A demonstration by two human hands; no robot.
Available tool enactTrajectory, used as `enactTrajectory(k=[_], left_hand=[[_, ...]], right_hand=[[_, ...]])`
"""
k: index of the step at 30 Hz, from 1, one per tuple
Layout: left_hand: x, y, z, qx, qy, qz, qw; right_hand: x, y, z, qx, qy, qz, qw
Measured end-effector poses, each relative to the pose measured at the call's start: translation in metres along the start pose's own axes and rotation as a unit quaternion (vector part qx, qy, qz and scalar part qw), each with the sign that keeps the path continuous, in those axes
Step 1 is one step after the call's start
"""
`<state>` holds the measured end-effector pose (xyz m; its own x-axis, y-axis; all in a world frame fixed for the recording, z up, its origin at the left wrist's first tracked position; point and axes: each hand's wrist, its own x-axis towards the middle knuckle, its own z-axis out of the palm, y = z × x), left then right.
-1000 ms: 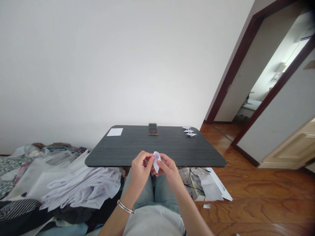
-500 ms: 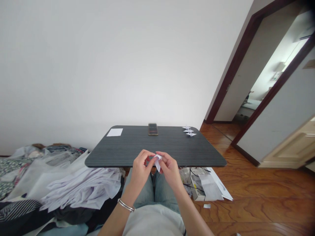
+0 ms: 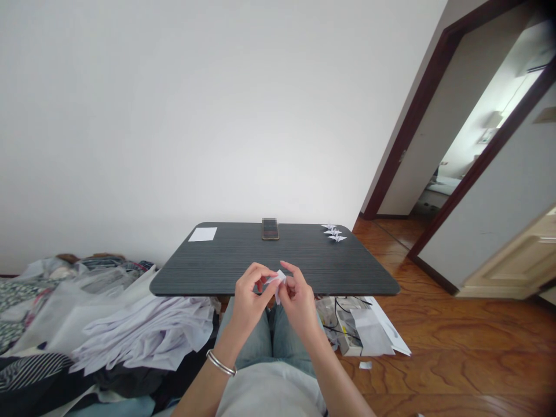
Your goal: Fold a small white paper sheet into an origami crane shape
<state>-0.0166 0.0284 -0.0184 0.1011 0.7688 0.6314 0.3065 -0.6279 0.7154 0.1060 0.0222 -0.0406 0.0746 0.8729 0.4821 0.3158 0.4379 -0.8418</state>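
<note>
My left hand (image 3: 248,301) and my right hand (image 3: 297,298) meet just in front of the near edge of a dark grey table (image 3: 304,260), above my lap. Between their fingertips they pinch a small folded piece of white paper (image 3: 278,280). Both hands are closed on it, thumbs and forefingers pressed to its folds. A silver bracelet sits on my left wrist. On the far right of the table lie three small white paper cranes (image 3: 333,232). At the far left lies a flat white paper sheet (image 3: 202,234).
A phone (image 3: 270,228) stands at the table's far middle edge. A heap of white and patterned cloth (image 3: 108,324) fills the left side. White boxes and cables (image 3: 360,330) lie on the wooden floor under the table's right. An open doorway (image 3: 456,168) is at the right.
The folded paper has been turned and flattened between the fingers; it stood upright a second ago and now sits lower and smaller. My hands have shifted slightly closer together.
</note>
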Motion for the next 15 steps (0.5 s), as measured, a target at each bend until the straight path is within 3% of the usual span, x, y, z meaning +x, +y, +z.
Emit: enactTrajectory(k=[6,15], left_hand=[[-0.0012,-0.0037,-0.0033,0.010,-0.006,0.040,0.999],[-0.0006,-0.0046,-0.0056,0.047,-0.009,0.117,0.992]], right_hand=[[-0.0010,-0.0023,-0.0022,-0.050,0.005,-0.036,0.998],[-0.0053,0.0001,-0.0010,-0.143,0.070,-0.119,0.980]])
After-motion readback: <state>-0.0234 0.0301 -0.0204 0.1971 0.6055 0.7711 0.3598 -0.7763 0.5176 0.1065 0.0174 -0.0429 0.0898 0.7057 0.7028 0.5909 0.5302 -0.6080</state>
